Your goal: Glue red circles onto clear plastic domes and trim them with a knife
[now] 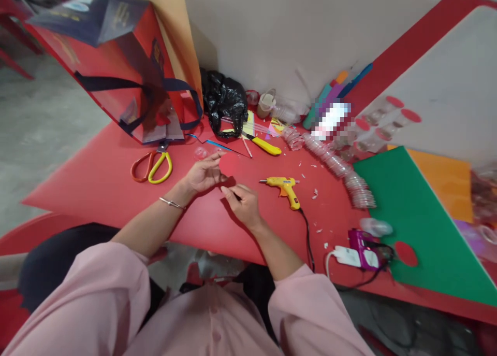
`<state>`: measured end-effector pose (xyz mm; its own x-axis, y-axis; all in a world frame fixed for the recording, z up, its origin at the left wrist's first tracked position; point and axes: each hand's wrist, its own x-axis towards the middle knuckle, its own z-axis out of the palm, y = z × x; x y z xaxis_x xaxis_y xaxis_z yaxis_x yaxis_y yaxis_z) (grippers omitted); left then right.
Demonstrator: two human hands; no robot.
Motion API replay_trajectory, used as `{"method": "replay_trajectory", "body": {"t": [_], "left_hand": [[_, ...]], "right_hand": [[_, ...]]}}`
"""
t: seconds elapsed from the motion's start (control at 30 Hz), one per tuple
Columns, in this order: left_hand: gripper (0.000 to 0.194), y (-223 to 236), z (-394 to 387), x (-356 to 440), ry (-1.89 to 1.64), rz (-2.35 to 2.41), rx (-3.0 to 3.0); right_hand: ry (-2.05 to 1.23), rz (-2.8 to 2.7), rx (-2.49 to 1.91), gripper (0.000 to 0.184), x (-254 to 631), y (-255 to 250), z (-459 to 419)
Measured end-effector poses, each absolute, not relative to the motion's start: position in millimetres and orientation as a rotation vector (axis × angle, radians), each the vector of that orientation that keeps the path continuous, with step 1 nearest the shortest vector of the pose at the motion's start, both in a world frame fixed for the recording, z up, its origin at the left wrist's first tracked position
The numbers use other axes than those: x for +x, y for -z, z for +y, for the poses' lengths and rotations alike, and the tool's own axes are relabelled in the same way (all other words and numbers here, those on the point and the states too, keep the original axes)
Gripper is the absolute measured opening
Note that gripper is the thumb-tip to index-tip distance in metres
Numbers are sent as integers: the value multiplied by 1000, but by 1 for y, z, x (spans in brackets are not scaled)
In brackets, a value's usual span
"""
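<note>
My left hand point(205, 174), with a silver bangle at the wrist, holds a red paper disc point(228, 164) by its left side, fingers curved around the edge. Close beside it, my right hand point(244, 204) is closed in a pinch just below the disc; what its fingertips hold, if anything, is too small to make out. To the right of my hands lies a yellow glue gun point(282, 183), its nozzle pointing left. A pair of scissors point(152, 165) with one red and one yellow handle rests left of my left hand.
Behind my hands are a yellow cutter point(265, 144) and a black plastic bag point(225, 99). A big red bag point(116, 81) stands at the left. Stacked clear plastic cups point(330, 156) curve along the right. A green sheet point(430, 231) and a purple power adapter point(363, 250) lie farther right.
</note>
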<state>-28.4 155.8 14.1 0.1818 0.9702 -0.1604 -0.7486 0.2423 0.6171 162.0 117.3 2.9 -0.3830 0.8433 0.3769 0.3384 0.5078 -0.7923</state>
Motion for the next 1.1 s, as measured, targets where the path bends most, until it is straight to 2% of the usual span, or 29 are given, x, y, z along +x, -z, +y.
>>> {"method": "replay_trajectory", "body": {"t": [0.33, 0.4, 0.5, 0.57, 0.87, 1.1], "left_hand": [[23, -20, 157, -26, -1208, 575, 483], [27, -18, 157, -26, -1181, 567, 505], [32, -16, 156, -26, -1146, 535, 553], [38, -15, 154, -26, -1116, 511, 596], [52, -11, 150, -26, -1028, 497, 717], [46, -12, 150, -27, -965, 533, 708]], "right_hand": [[-774, -1717, -1019, 18, 158, -2, 123], [-834, -1603, -1040, 26, 156, 2, 125], [-894, -1543, -1040, 55, 154, 3, 126], [-846, -1574, -1030, 65, 153, 1, 127], [-725, -1675, -978, 49, 160, 2, 132], [-714, -1670, -977, 44, 158, -3, 130]]}}
